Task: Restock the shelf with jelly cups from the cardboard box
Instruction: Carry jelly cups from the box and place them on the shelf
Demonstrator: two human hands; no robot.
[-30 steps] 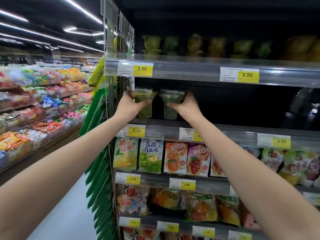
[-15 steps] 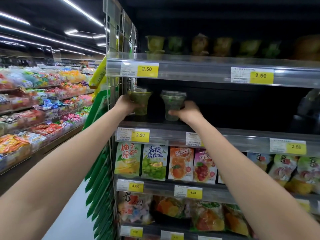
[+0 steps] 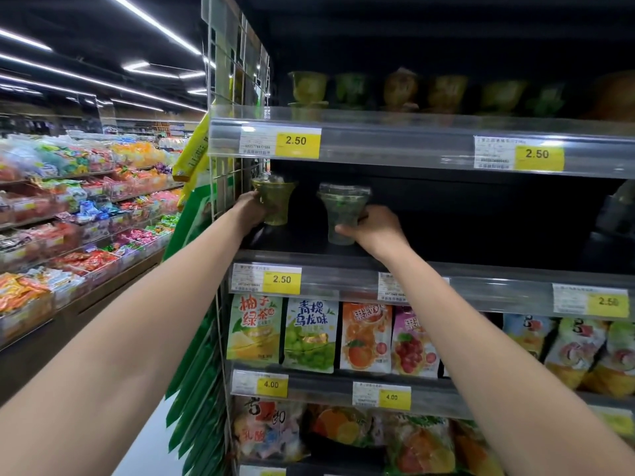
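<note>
Both arms reach into the dark mid shelf (image 3: 302, 243); L hand (image 3: 252, 209) grips a green jelly cup (image 3: 275, 204) at the shelf's L end, by the wire side panel (image 3: 228, 187); R hand (image 3: 376, 228) grips a 2nd, clear-lidded cup (image 3: 342, 211) near it, base on or just above the shelf; more cups (image 3: 309, 85) line the shelf above; cardboard box out of view.

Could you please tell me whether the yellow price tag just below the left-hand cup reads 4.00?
No, the yellow price tag below the jelly cup in the left hand reads 2.50.
</note>
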